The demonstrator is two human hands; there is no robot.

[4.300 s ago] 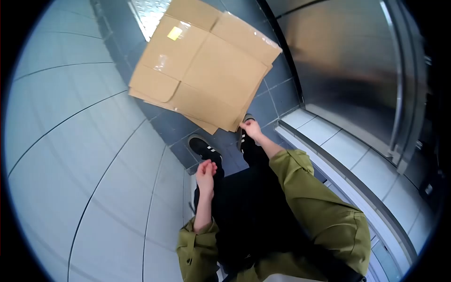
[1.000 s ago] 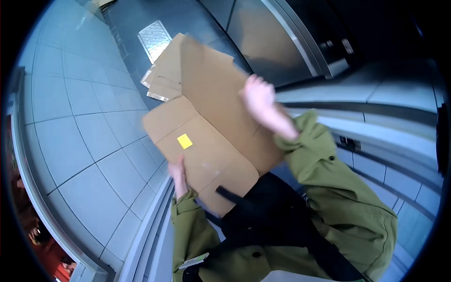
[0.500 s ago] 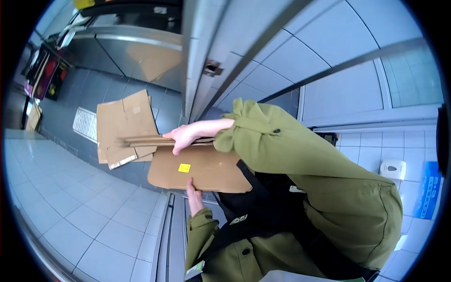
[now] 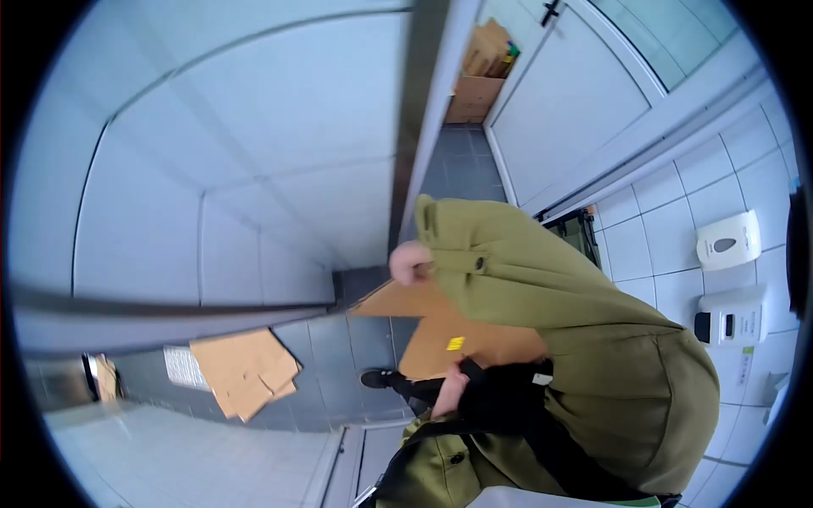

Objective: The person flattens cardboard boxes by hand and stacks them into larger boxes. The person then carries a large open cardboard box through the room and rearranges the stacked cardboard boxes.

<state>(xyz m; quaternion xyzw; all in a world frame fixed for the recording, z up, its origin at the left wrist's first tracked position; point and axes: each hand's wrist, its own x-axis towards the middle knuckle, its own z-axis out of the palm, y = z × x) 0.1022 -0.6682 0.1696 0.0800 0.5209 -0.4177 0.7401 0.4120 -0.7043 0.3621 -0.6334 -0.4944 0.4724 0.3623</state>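
A folded brown cardboard piece (image 4: 500, 340) with a yellow sticker lies against my body, partly behind my right sleeve. My left hand (image 4: 451, 391) grips its lower edge just below the sticker. At the cardboard's upper left is my right hand (image 4: 412, 262), blurred, with its fingers curled and mostly hidden; whether it holds the sheet cannot be made out. More flattened cardboard (image 4: 246, 368) lies on the dark tiled floor at the lower left, beside a metal grate (image 4: 185, 367).
A white door (image 4: 567, 110) stands at the upper right, with cardboard boxes (image 4: 478, 89) left of it. White dispensers (image 4: 730, 240) hang on the tiled right wall. A tiled wall with a metal edge (image 4: 411, 127) rises close to my right hand.
The view has swung right towards the doorway. The held cardboard has moved off the floor stack with my hands, and the stack now appears farther away at lower left.
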